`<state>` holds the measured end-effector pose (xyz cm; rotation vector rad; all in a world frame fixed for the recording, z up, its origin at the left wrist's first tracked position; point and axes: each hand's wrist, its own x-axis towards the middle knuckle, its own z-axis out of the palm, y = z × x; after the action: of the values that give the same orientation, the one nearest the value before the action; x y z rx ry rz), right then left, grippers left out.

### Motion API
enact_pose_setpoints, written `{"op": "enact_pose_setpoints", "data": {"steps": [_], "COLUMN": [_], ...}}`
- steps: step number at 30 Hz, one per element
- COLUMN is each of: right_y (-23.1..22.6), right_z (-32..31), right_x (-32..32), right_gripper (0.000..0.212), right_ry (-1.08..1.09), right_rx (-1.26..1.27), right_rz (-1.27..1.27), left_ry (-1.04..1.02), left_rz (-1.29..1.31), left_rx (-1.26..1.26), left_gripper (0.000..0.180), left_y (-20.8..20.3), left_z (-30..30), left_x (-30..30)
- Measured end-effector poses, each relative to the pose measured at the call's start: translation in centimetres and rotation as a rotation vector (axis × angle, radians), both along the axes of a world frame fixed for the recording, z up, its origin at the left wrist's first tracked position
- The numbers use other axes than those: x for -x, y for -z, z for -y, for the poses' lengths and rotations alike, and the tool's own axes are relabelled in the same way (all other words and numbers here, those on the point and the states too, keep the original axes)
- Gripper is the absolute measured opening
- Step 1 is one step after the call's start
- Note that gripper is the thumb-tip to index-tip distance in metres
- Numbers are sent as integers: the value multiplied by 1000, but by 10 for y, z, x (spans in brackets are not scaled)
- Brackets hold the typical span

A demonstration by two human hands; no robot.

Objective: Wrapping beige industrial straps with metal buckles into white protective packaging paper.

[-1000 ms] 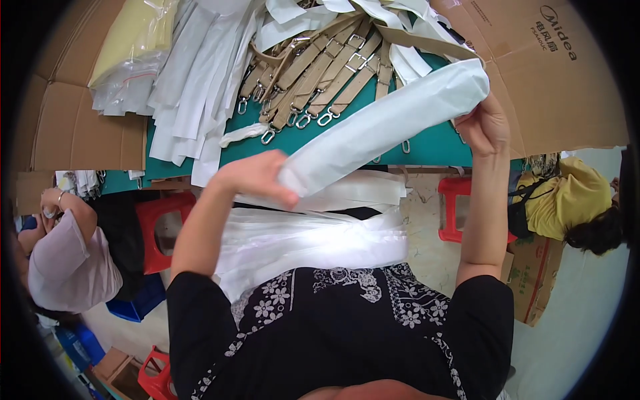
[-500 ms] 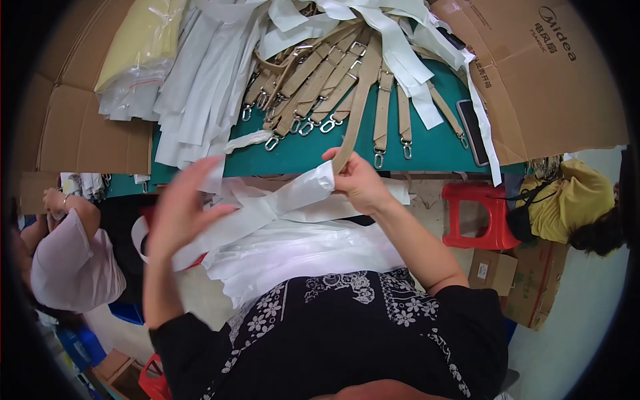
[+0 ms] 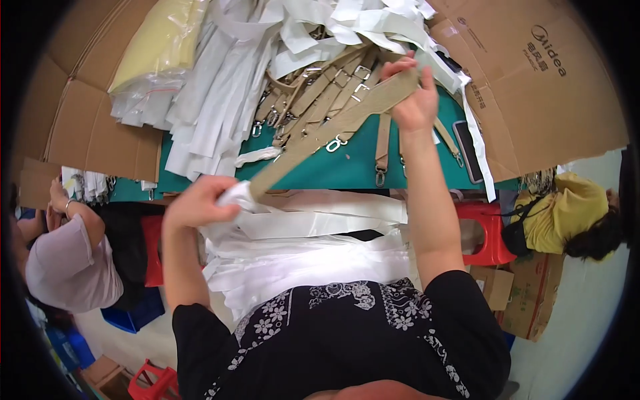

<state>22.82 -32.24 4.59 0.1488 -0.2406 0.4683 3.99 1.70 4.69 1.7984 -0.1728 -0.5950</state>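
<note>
Now, strap [image 3: 319, 141]: tan, stretched slantwise over the front edge of the green table [image 3: 357, 163], its near end inside a white wrap [image 3: 237, 195].
Left hand [image 3: 199, 203]: just before the table, fingers closed around the wrap.
Right hand [image 3: 415, 107]: above the table, fingers curled at the strap's far part; how firmly, I cannot tell.
Buckled straps [image 3: 327, 93]: heaped on the table's middle.
White strips [image 3: 223, 100]: on the table's left.
Phone [image 3: 469, 152]: near the table's right end.
</note>
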Motion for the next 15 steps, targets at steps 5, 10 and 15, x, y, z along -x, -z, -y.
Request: {"op": "enact_pose_setpoints", "data": {"steps": [5, 10, 15], "right_y": [-9, -14, -44], "right_z": [-2, 38, 39], "right_x": [41, 71, 101], "right_gripper": [19, 16, 11], "right_ry": [173, 242, 321], "right_rx": [351, 251, 414], "right_rz": [175, 48, 104], "left_ry": [7, 77, -88], "left_rz": [52, 27, -115], "left_rx": [-482, -60, 106], "left_gripper": [22, 22, 19], "left_y": [-20, 74, 111], "left_z": [-47, -5, 26], "left_x": [18, 22, 38]}}
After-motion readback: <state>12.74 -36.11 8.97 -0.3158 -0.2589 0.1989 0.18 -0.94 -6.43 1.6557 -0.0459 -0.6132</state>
